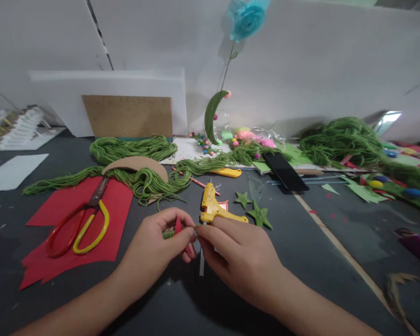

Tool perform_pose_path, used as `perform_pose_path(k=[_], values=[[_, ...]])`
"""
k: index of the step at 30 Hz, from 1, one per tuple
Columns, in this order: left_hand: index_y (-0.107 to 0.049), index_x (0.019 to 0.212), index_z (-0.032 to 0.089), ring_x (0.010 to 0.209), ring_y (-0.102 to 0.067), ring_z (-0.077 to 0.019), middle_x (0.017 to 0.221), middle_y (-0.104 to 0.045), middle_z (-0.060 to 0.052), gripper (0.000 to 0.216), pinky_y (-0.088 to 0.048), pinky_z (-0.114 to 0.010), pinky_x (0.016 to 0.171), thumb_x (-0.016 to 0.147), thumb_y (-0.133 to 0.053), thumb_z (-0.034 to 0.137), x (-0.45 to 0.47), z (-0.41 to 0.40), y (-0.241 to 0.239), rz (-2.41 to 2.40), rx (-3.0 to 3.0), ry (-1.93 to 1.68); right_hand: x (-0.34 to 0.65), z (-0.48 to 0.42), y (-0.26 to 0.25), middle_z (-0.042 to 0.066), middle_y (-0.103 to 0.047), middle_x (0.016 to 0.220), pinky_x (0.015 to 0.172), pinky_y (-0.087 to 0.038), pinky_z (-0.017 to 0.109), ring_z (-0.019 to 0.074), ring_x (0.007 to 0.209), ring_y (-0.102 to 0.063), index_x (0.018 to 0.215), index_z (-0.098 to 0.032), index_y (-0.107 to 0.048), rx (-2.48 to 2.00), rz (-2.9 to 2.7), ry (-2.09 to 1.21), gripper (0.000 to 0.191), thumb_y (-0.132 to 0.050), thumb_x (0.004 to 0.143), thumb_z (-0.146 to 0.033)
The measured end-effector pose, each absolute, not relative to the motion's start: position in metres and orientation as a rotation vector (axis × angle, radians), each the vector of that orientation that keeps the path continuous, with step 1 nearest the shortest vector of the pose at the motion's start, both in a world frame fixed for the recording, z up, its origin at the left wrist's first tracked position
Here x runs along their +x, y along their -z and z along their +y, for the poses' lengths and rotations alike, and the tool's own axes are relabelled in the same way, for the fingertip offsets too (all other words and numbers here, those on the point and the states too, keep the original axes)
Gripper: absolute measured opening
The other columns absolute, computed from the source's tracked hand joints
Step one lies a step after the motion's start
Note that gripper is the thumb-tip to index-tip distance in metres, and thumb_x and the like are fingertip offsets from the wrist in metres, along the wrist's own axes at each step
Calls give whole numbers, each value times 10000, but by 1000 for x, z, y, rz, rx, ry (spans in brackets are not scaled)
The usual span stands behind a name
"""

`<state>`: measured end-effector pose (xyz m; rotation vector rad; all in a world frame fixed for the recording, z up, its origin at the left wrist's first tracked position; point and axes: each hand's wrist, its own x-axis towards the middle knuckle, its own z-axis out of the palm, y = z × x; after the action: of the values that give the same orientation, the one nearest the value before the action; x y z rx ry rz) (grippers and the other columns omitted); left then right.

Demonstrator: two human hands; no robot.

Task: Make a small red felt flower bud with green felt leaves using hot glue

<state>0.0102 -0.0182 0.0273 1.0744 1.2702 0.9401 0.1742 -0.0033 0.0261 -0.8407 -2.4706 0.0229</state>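
My left hand (170,245) is closed around a small red piece (178,227) partly wrapped in green yarn (168,234). Fingers of my right hand (236,252) are pinched together at a thin strand (196,228) running from that piece, seemingly green yarn. Just beyond the hands lies a yellow glue gun (210,205), with a clear glue stick (202,262) poking from its back end. Two green yarn-covered stars, a larger star (260,215) and a smaller star (243,199), rest right of it.
Scissors (94,205) with red and yellow handles lie on red sheets (122,233) at left. Green yarn hanks (133,148) spread behind. A black phone (285,171) rests back right. A blue paper flower (248,21) stands against the wall, above a green crescent (212,119).
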Motion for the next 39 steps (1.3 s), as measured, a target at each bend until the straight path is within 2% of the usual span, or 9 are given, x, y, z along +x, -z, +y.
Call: perform_pose_path(k=[3,6,8,13,15,18,26,36,39], values=[[-551,692,177,443,-565,-108,471,-569,54,40,-461,-206,483,717,-583,174,10,-19,-28,1277,1151,-876,177,-1,-27,28,-549,616,517,-299,233,126,539,-451,757,-143,-623,-771,-2486,79,201,-446,852,-149],[-542,696,187,454,-562,-111,488,-571,53,37,-457,-211,493,730,-558,181,9,-19,-26,1220,1191,-796,179,2,-34,26,-560,652,538,-330,220,116,569,-476,759,-149,-618,-842,-2493,-153,188,-459,857,-175],[-557,708,190,478,-561,-112,507,-573,50,34,-455,-211,513,741,-549,188,8,-19,-27,1189,1229,-755,180,5,-38,1,-556,638,529,-336,206,100,560,-475,738,-164,-608,-979,-2436,-511,147,-499,833,-191],[-591,687,200,551,-558,-124,571,-599,28,75,-439,-219,575,752,-555,188,6,-21,-33,1190,1463,-733,182,15,-41,-46,-499,527,419,-314,167,66,455,-423,658,-165,-567,-1204,-1942,-1687,142,-553,765,-257],[-607,677,202,597,-562,-137,608,-616,12,94,-433,-230,611,759,-561,197,5,-21,-35,1196,1605,-765,182,17,-38,-47,-512,495,371,-282,156,54,399,-405,636,-164,-560,-1200,-1719,-1972,137,-557,729,-264],[-615,695,204,625,-574,-146,652,-629,0,94,-441,-243,640,772,-565,220,5,-23,-35,1176,1644,-815,179,17,-34,-45,-520,463,335,-212,157,40,345,-367,580,-166,-535,-1154,-1442,-2175,125,-531,684,-235],[-581,769,182,511,-595,-108,551,-642,28,48,-450,-207,539,773,-607,223,7,-20,-21,1015,1076,-893,175,13,-34,-83,-393,452,410,-175,181,41,426,-275,582,-149,-554,-1066,-1518,-1940,92,-554,670,-176],[-592,801,182,533,-597,-96,568,-663,30,70,-419,-195,538,775,-629,236,4,-17,-12,936,992,-937,173,13,-34,-33,-534,560,490,-275,202,73,510,-387,613,-149,-554,-1061,-1712,-1733,154,-559,746,-227],[-589,784,181,522,-587,-95,556,-655,32,82,-407,-195,521,762,-644,237,4,-18,-12,952,997,-941,172,10,-35,-30,-526,569,528,-310,208,86,547,-414,605,-154,-554,-1079,-1798,-1591,148,-542,744,-204]])
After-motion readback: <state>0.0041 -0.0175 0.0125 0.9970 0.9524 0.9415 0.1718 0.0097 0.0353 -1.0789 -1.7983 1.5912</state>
